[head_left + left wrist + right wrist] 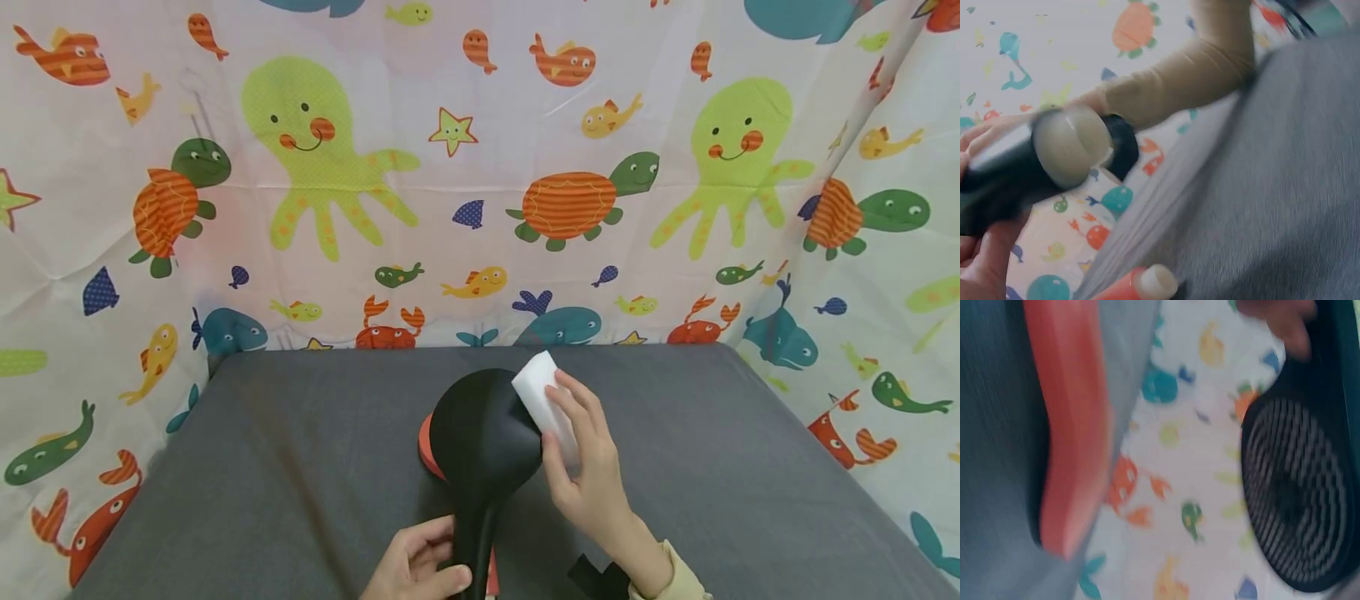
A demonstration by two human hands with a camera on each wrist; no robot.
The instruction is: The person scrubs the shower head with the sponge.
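My left hand (423, 562) grips the handle of a black shower head (483, 433), its smooth round back facing up. In the right wrist view the underside of the black shower head (1297, 494) shows a face full of rings of small holes. The handle's pale, round end (1069, 150) points toward the left wrist camera. Pinched between the thumb and fingers of my right hand (592, 467) is a white sponge block (542, 392), right at the right edge of the head's back. Beneath lies a red shower head (1075, 437), mostly hidden in the head view.
The grey cloth-covered table (315, 433) carries the red shower head, whose white end (1159, 282) shows in the left wrist view. A black strap-like piece (597, 577) is by the right wrist. A curtain (480, 167) printed with sea animals borders the table's back and sides.
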